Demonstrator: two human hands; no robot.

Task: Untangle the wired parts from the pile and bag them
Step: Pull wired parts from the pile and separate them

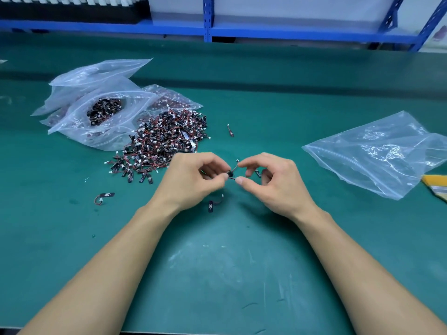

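The table mat point(217, 274) is deep teal green, scuffed with pale whitish streaks toward its near edge. The pile point(167, 139) of wired parts is a speckle of black strips, thin red wires and tiny white connectors — the same three colours show through the open bag point(72, 122), whose plastic is clear with a milky sheen. The right bag point(377, 153) is clear too, with white glints along its creases. The wired part point(231, 174) pinched between the left hand point(193, 175) and the right hand point(268, 180) is black with a white tip. The shelf frame point(208, 18) is bright blue, and the tray point(72, 10) on it is black, topped with white pieces. The striped item point(436, 184) at the right edge is yellow with greyish lines.
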